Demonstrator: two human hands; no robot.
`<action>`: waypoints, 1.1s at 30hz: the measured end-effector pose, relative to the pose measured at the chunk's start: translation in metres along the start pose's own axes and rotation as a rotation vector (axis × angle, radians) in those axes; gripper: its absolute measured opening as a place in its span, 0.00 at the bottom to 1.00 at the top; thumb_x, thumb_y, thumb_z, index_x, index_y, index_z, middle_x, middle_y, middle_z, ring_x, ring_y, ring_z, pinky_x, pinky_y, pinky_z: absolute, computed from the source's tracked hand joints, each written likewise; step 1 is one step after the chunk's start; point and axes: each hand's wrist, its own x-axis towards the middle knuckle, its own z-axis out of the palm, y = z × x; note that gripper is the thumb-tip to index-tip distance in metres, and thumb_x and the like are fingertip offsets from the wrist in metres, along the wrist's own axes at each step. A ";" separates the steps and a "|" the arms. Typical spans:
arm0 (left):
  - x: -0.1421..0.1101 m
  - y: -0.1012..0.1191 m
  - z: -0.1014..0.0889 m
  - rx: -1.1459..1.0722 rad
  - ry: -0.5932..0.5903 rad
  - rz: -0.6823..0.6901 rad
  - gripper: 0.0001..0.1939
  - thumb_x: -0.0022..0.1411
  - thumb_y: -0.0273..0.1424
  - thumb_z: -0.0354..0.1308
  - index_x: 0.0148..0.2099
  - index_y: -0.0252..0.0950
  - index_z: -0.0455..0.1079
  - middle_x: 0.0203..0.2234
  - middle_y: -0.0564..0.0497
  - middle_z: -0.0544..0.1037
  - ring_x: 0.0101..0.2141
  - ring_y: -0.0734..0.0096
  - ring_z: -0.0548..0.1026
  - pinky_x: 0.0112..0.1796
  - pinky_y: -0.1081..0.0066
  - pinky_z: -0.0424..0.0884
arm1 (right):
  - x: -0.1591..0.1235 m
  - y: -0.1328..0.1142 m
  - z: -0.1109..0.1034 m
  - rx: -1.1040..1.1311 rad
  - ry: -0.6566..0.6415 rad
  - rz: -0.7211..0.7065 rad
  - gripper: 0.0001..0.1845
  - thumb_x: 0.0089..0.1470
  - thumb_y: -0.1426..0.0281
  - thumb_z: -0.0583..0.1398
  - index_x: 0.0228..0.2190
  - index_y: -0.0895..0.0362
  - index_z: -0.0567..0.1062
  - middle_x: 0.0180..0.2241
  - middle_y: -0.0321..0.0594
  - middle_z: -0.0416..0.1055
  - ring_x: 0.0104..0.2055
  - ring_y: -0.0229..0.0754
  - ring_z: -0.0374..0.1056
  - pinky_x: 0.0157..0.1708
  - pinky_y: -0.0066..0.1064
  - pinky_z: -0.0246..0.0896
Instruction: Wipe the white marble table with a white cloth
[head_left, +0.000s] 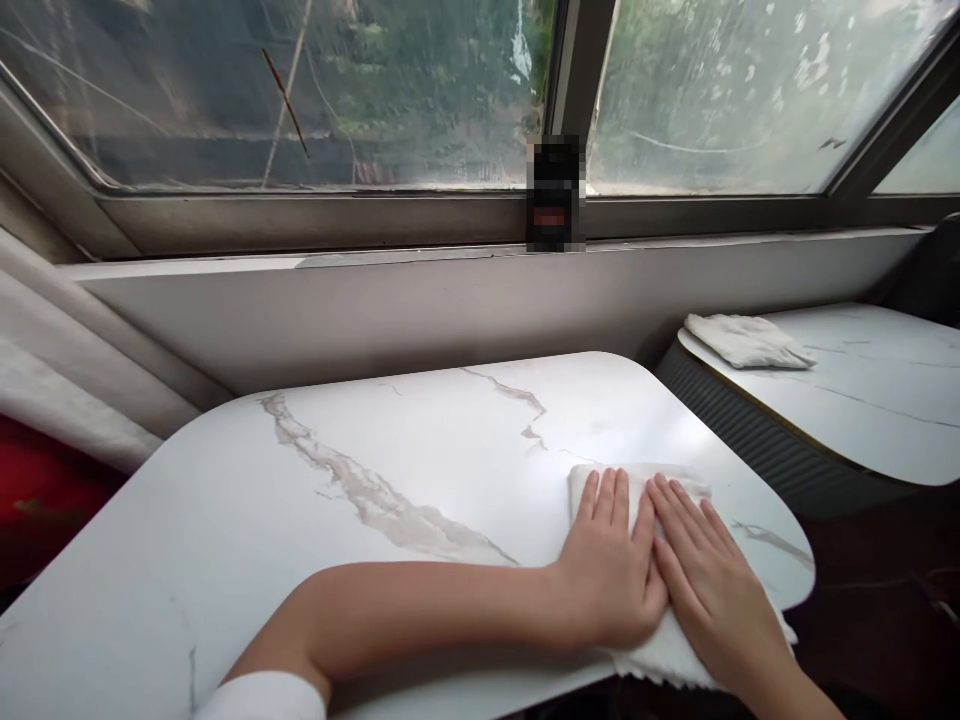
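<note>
A white cloth (pixel 669 655) lies flat on the right end of a white marble-patterned table (pixel 360 470). Both of my hands rest on it side by side, palms down. My left hand (pixel 609 565) lies flat with fingers stretched out and close together, the forearm reaching across from the lower left. My right hand (pixel 705 575) lies flat beside it on the right, fingers stretched out toward the window. The cloth's near edge hangs slightly over the table's front edge. Neither hand grips anything.
A second white table (pixel 870 400) stands to the right with a folded white cloth (pixel 746 340) on it. A window sill and dirty window run along the back. A dark gap separates the two tables. Red seat at far left (pixel 37 490).
</note>
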 end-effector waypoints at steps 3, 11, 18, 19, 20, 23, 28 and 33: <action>-0.018 -0.005 -0.009 -0.040 -0.041 -0.020 0.31 0.66 0.36 0.40 0.67 0.27 0.42 0.64 0.40 0.42 0.63 0.57 0.37 0.61 0.57 0.40 | -0.001 -0.017 -0.001 0.026 -0.031 -0.013 0.34 0.59 0.65 0.43 0.63 0.47 0.34 0.63 0.33 0.48 0.63 0.50 0.49 0.58 0.56 0.51; 0.025 -0.054 -0.012 0.012 -0.033 -0.236 0.29 0.68 0.36 0.34 0.66 0.27 0.44 0.64 0.40 0.48 0.63 0.58 0.43 0.61 0.56 0.41 | 0.075 -0.019 0.024 0.210 -0.166 0.150 0.30 0.62 0.61 0.37 0.61 0.59 0.53 0.62 0.40 0.52 0.64 0.44 0.45 0.62 0.49 0.41; 0.092 -0.150 -0.022 0.189 0.114 -0.371 0.27 0.68 0.36 0.36 0.64 0.29 0.51 0.62 0.43 0.56 0.61 0.64 0.52 0.60 0.61 0.42 | 0.196 -0.017 0.074 0.243 -0.113 0.156 0.27 0.62 0.65 0.39 0.57 0.58 0.62 0.60 0.43 0.57 0.64 0.44 0.47 0.61 0.48 0.39; 0.098 -0.161 -0.025 0.203 0.127 -0.393 0.26 0.68 0.35 0.36 0.64 0.29 0.52 0.62 0.43 0.56 0.61 0.64 0.52 0.60 0.62 0.43 | 0.211 -0.017 0.080 0.238 -0.119 0.138 0.26 0.61 0.66 0.40 0.56 0.59 0.62 0.60 0.44 0.57 0.63 0.44 0.48 0.61 0.47 0.39; 0.102 -0.171 -0.027 0.215 0.140 -0.418 0.26 0.68 0.35 0.36 0.64 0.30 0.52 0.62 0.44 0.56 0.61 0.64 0.52 0.60 0.62 0.43 | 0.224 -0.017 0.085 0.237 -0.127 0.121 0.26 0.61 0.67 0.40 0.56 0.60 0.63 0.60 0.45 0.57 0.63 0.44 0.48 0.61 0.45 0.39; 0.109 -0.191 -0.032 0.239 0.179 -0.497 0.25 0.68 0.34 0.36 0.64 0.30 0.53 0.61 0.43 0.57 0.61 0.64 0.53 0.60 0.61 0.44 | 0.252 -0.018 0.096 0.265 -0.156 0.064 0.26 0.61 0.68 0.41 0.56 0.62 0.63 0.60 0.45 0.57 0.63 0.44 0.48 0.61 0.43 0.37; 0.111 -0.198 -0.032 0.268 0.216 -0.556 0.26 0.68 0.35 0.36 0.63 0.29 0.54 0.61 0.43 0.57 0.61 0.62 0.52 0.60 0.60 0.42 | 0.268 -0.013 0.104 0.312 -0.170 0.024 0.26 0.59 0.72 0.41 0.55 0.58 0.65 0.59 0.40 0.59 0.63 0.41 0.50 0.61 0.42 0.40; 0.102 -0.188 -0.029 0.277 0.203 -0.544 0.26 0.68 0.35 0.36 0.64 0.28 0.53 0.62 0.42 0.56 0.62 0.62 0.51 0.60 0.59 0.42 | 0.255 -0.010 0.102 0.331 -0.165 0.037 0.28 0.57 0.74 0.41 0.54 0.58 0.66 0.59 0.40 0.59 0.62 0.40 0.50 0.61 0.41 0.43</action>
